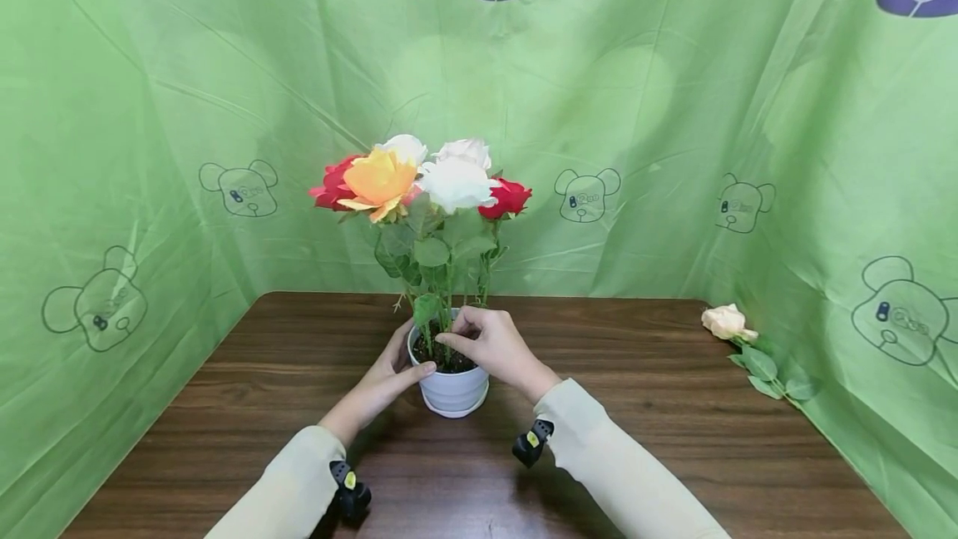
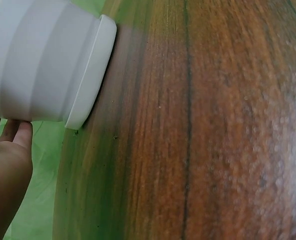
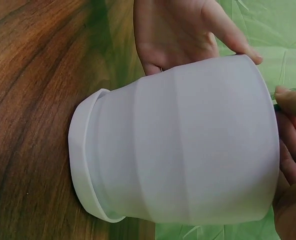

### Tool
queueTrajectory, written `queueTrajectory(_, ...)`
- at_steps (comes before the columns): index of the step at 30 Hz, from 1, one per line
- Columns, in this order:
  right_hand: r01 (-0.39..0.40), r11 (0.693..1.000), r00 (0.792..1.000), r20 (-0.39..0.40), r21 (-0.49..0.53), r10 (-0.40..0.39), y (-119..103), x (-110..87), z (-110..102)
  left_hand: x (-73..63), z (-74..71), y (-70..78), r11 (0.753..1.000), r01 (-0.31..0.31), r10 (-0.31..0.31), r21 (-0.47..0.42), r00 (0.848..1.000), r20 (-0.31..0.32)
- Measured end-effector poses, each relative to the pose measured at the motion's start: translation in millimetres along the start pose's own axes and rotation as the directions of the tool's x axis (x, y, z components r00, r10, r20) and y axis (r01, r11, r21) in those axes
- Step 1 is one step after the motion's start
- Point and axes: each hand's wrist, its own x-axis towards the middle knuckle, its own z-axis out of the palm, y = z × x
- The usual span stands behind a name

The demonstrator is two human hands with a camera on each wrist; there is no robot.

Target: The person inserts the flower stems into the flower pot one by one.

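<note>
A white flower pot [image 1: 453, 390] on a matching saucer [image 3: 82, 155] stands upright on the table. It holds dark soil [image 1: 458, 358] and several roses: orange [image 1: 380, 181], white [image 1: 456, 181] and red [image 1: 507, 198], with green leaves and stems. My left hand [image 1: 385, 374] grips the pot's left side, its thumb at the rim and its fingers [image 2: 22, 134] against the wall. Over the soil, inside the rim, my right hand [image 1: 490, 348] pinches a green stem [image 3: 293, 90] between thumb and fingers. Which bloom that stem carries is hard to tell.
A pale peach rose [image 1: 728, 322] with a leafy stem lies along the right edge of the brown wooden table [image 1: 636, 373]. Green cloth [image 1: 659, 123] with printed bear drawings hangs behind the table and on both sides.
</note>
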Motion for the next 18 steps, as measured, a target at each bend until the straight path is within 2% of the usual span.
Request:
queueTrajectory(7, -0.017, 1.0, 1.0, 0.02, 0.013, 0.017, 0.5, 2.8, 2.3, -0.6, 0.3, 0.5, 1.0, -0.025, 0.025, 0.008, 1.0, 0.005)
queueTrajectory(14, 0.012, 0.999, 1.0, 0.025, 0.033, -0.013, -2.9, 5.0, 5.2, -0.5, 0.8, 2.2, 1.0, 0.015, -0.015, 0.001, 1.0, 0.001)
queueTrajectory(18, 0.038, 0.999, 0.999, 0.037, 0.031, -0.04, -5.6, 6.2, 5.3, 0.0, 0.5, 1.0, 1.0, 0.003, -0.003, -0.003, 1.0, 0.004)
